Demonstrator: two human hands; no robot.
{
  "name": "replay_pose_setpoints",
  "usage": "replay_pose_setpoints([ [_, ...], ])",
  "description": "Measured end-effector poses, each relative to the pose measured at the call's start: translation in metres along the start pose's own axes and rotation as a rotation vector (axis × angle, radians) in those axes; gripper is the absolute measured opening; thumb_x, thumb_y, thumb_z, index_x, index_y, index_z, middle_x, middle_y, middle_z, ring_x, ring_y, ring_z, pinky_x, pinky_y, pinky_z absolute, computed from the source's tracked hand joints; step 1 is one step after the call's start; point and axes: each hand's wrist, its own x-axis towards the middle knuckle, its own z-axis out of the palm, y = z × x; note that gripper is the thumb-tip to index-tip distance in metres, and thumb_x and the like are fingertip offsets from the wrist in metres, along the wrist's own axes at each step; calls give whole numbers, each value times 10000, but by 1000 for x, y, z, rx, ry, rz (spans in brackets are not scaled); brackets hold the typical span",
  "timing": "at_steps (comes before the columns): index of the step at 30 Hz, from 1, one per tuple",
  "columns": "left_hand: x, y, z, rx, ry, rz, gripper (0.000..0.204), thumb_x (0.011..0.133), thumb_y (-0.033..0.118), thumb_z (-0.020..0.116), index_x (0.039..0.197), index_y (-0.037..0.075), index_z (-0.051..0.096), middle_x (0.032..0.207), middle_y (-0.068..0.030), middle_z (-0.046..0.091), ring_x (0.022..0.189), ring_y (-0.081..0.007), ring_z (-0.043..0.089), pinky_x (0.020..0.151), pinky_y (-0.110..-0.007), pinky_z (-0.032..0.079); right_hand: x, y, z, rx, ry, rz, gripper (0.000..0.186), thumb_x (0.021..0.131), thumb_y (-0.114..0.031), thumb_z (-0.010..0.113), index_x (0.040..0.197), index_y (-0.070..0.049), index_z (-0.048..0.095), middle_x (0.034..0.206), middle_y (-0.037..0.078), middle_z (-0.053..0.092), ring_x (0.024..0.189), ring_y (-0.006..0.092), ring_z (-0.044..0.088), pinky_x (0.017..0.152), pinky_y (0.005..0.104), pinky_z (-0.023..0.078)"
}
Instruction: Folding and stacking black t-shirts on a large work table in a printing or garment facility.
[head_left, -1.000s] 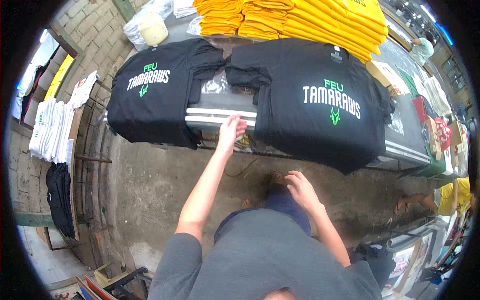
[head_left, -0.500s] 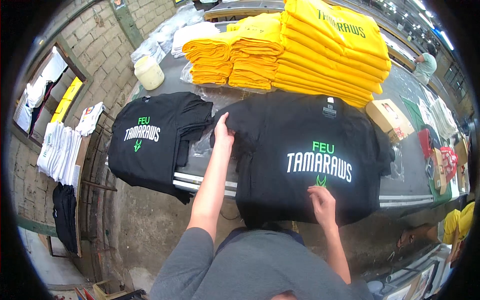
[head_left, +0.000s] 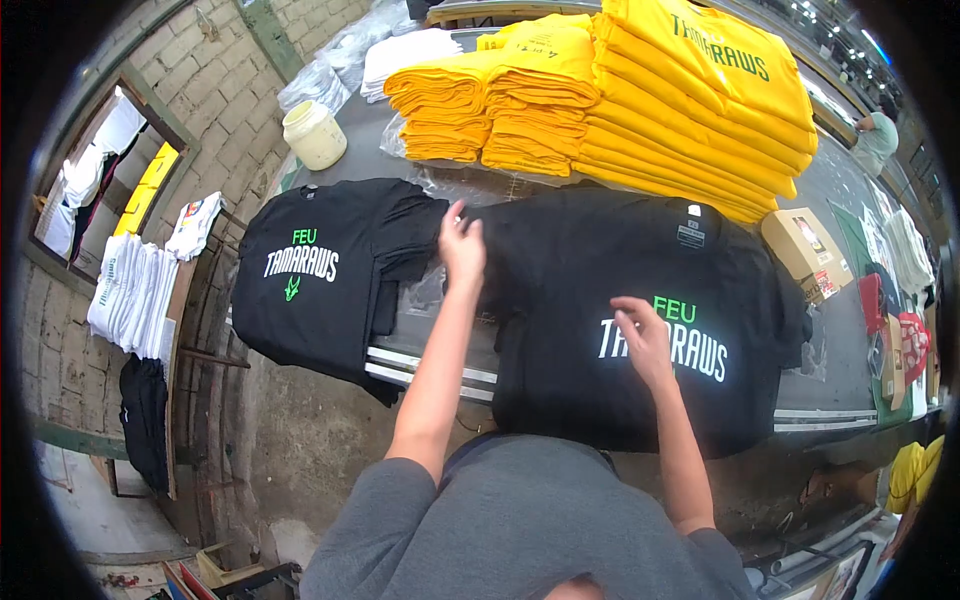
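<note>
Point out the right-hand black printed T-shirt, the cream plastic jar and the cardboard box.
Right-hand black printed T-shirt [head_left: 615, 250], head view: plain upper chest fabric.
Cream plastic jar [head_left: 317, 138], head view: side wall.
Cardboard box [head_left: 797, 243], head view: upper face.

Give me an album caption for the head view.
Left hand by the sleeve, right hand over the print of a black shirt; folded yellow shirts stacked behind.

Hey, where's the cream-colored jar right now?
In the head view, the cream-colored jar is on the table at upper left, beyond the left-hand black T-shirts and left of the folded yellow shirts.
</note>
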Motion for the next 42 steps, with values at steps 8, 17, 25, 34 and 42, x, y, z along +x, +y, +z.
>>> replay_pose_setpoints([
  [8, -78, 83, 82, 1, -750, 189, 460, 867, 202, 629, 1267, 13, 503, 1289, -219, 514, 1190, -261, 519, 965, -327, 420, 60, 18, 19, 962, 191, 325, 330, 884, -137, 617, 1192, -73, 518, 1122, 49, 604, 975, 173, 610, 795, 332, 523],
  [17, 39, -32, -56, 1157, -468, 362, 200, 774, 173, 584, 925, 74, 670, 977, -146, 663, 1034, -326, 589, 907, -557, 396, 57, 48, 18, 424, 418, 363, 533, 784, -88, 665, 1264, -22, 445, 1091, 97, 573, 947, 210, 592, 782, 336, 505],
  [25, 52, 94, 27, 413, -717, -38, 283, 853, 237, 574, 938, -25, 644, 781, -132, 646, 746, -243, 659, 671, -341, 522, 51, -35, 18, -49, 270, -43, 860, 705, -219, 776, 1398, -46, 296, 1338, 187, 390, 1080, 272, 510, 860, 361, 454],
  [34, 65, 62, 61, 386, -951, 231, 459, 852, 309, 636, 1164, -19, 559, 1116, -174, 623, 1031, -268, 611, 881, -328, 483, 67, 29, 14, -24, 512, 33, 779, 717, -9, 560, 1423, -9, 229, 1327, 237, 423, 1212, 319, 445, 998, 346, 370],
  [42, 79, -67, -15, 925, -659, 199, 597, 710, 389, 739, 1142, 4, 591, 1049, -216, 639, 1011, -323, 610, 881, -384, 473, 54, 34, 10, -433, 586, 66, 688, 757, -36, 568, 1386, 1, 290, 1271, 229, 416, 1147, 342, 451, 993, 394, 371],
])
